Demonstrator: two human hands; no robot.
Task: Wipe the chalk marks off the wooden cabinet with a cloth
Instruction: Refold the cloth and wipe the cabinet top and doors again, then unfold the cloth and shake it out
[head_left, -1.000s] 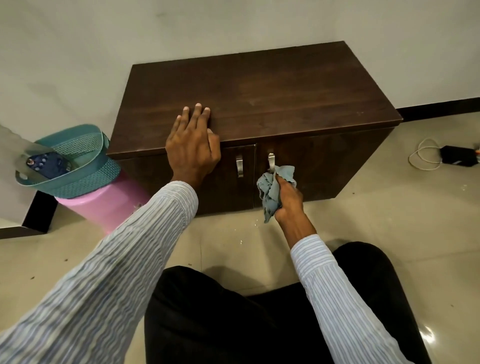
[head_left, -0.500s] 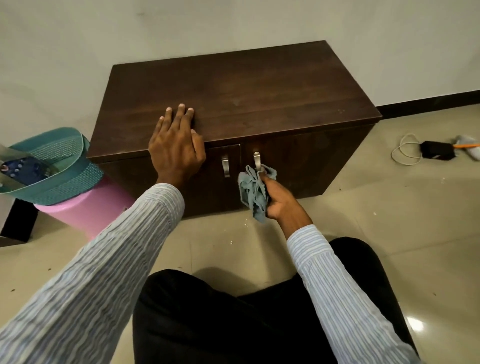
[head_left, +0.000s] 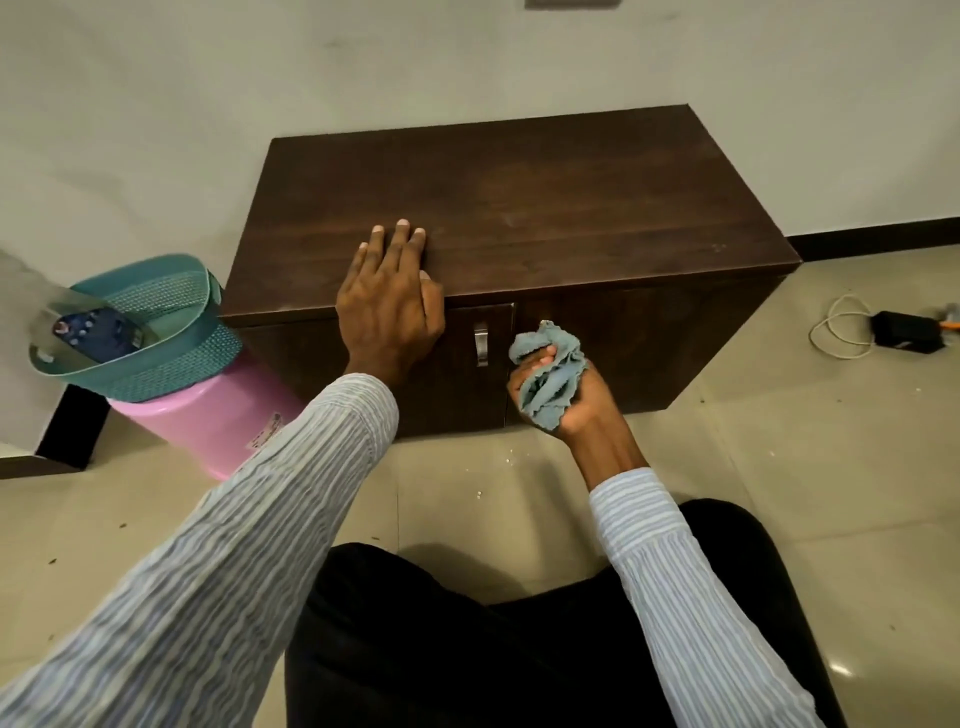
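Cloth (head_left: 551, 378) bunched in right hand (head_left: 566, 400) (fisted)

one wooden cabinet (head_left: 519, 208), with one metal handle (head_left: 481, 343) showing on its front. one cloth (head_left: 553, 384). two hands: left hand (head_left: 387, 312), right hand (head_left: 566, 405). one pink bucket (head_left: 208, 421), one teal basket (head_left: 156, 322). one black adapter (head_left: 906, 331) and one white cable (head_left: 841, 327) on the floor.
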